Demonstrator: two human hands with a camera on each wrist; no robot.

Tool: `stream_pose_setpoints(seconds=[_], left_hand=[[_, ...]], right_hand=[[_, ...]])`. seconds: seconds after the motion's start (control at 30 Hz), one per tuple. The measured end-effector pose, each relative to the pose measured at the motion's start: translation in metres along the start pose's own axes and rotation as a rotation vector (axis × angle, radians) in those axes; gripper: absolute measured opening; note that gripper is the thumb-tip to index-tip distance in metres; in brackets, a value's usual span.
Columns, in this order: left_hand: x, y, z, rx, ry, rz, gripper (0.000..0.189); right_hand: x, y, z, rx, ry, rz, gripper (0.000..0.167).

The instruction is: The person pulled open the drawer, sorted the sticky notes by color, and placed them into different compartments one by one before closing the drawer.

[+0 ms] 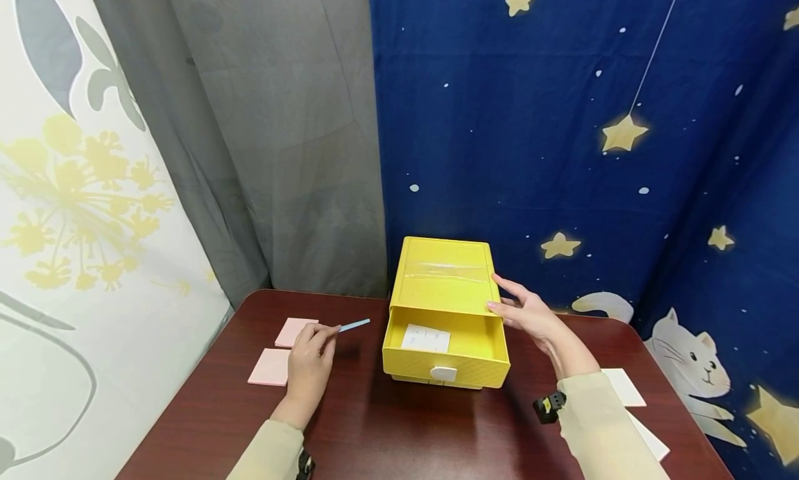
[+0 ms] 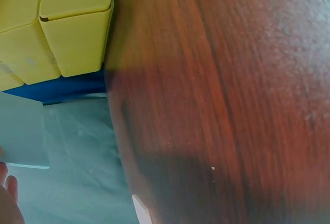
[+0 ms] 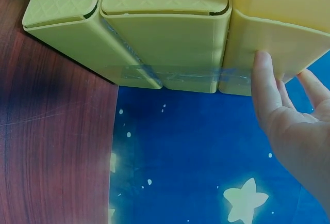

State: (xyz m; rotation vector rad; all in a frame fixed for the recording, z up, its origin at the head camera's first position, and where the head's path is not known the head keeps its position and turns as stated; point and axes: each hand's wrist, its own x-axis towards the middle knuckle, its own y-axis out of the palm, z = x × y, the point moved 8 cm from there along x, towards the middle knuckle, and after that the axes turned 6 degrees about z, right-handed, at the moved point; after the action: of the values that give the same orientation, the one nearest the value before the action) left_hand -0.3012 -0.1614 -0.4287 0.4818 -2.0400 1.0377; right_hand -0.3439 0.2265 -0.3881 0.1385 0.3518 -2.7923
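A yellow drawer unit stands on the table, its top drawer pulled out with a white paper inside. My left hand pinches a thin light-blue square pad, held up left of the drawer and seen edge-on; the left wrist view shows more of the blue pad's face. At the unit's right side is my right hand. Its fairly straight fingers touch the side wall of the top tier.
Two pink square pads lie on the brown table at the left. Two white pads lie at the right, partly behind the right sleeve. Grey and blue star-patterned curtains hang behind the table.
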Motion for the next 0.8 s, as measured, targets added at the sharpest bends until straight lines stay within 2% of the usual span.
stream_pose_setpoints(seconds=[0.17,0.37,0.57,0.8], left_hand=[[0.002,-0.004,-0.004,-0.018,0.017,-0.032,0.022],[0.003,-0.009,-0.01,-0.083,0.039,-0.091,0.025],[0.006,-0.013,-0.014,-0.149,0.01,-0.122,0.026],[0.008,-0.016,-0.02,-0.187,0.028,-0.155,0.027]], right_hand=[[0.0,0.0,0.0,0.002,-0.003,0.0,0.08],[0.0,0.0,0.0,-0.005,-0.002,0.001,0.08],[0.0,0.0,-0.001,-0.002,0.007,0.002,0.081],[-0.001,0.0,0.0,-0.003,0.006,0.0,0.08]])
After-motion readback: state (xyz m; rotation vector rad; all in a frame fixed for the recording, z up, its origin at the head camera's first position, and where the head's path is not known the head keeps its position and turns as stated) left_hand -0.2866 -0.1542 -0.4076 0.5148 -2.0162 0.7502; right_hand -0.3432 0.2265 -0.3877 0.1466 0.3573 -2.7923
